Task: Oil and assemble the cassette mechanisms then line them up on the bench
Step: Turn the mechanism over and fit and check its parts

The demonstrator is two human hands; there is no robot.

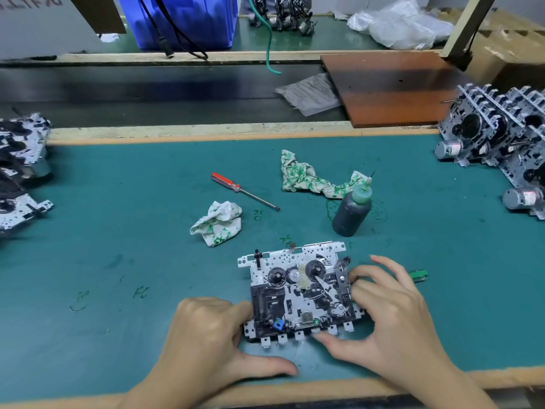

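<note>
A cassette mechanism, a white metal plate with black reels and levers, lies flat on the green mat near the front edge. My left hand grips its left side, thumb stretched along the mat below it. My right hand holds its right side, fingertips on the right lever block and thumb under the front tabs. A dark oil bottle with a needle tip stands upright just behind the mechanism to the right.
A red-handled screwdriver and two stained rags lie mid-mat. Mechanisms are stacked at the right edge and at the left edge. A small green part lies by my right hand. A brown board sits behind.
</note>
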